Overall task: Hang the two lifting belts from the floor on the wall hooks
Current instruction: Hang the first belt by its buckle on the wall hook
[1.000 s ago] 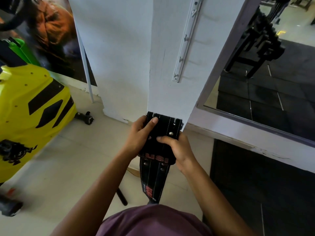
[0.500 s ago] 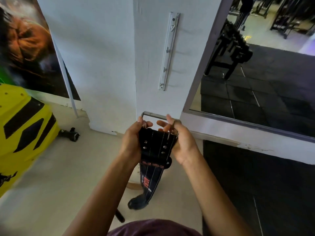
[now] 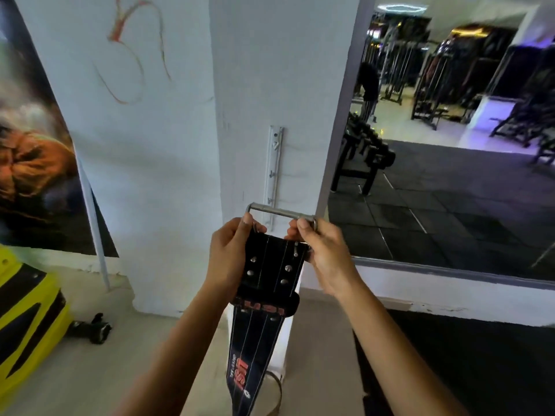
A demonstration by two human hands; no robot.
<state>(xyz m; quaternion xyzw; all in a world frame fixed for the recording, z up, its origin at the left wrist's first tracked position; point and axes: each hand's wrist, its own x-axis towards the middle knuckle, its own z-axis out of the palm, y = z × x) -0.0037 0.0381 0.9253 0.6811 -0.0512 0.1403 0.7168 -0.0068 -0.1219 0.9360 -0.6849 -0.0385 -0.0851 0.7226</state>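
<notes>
A black lifting belt [image 3: 268,274] with red lettering hangs down from both my hands in front of a white pillar. My left hand [image 3: 229,256] grips its top left corner, and my right hand [image 3: 321,253] grips the top right, fingers on the metal buckle [image 3: 280,212] that stands up above the leather. The buckle sits just below a white vertical hook rail [image 3: 274,172] screwed to the pillar, whose small hooks are bare. Part of a brown strap [image 3: 277,394] curves on the floor behind the belt's lower end; I cannot tell whether it is the second belt.
A large wall mirror [image 3: 444,145] on the right reflects gym machines and a dumbbell rack. A yellow machine [image 3: 27,313] stands at the left, with a small black dumbbell [image 3: 93,327] on the floor beside it. A poster [image 3: 33,163] covers the left wall. Black mats [image 3: 468,364] lie at the right.
Both hands have raised the belt higher toward the hook rail. The buckle has been flipped up clear of the leather, and the view has tilted upward.
</notes>
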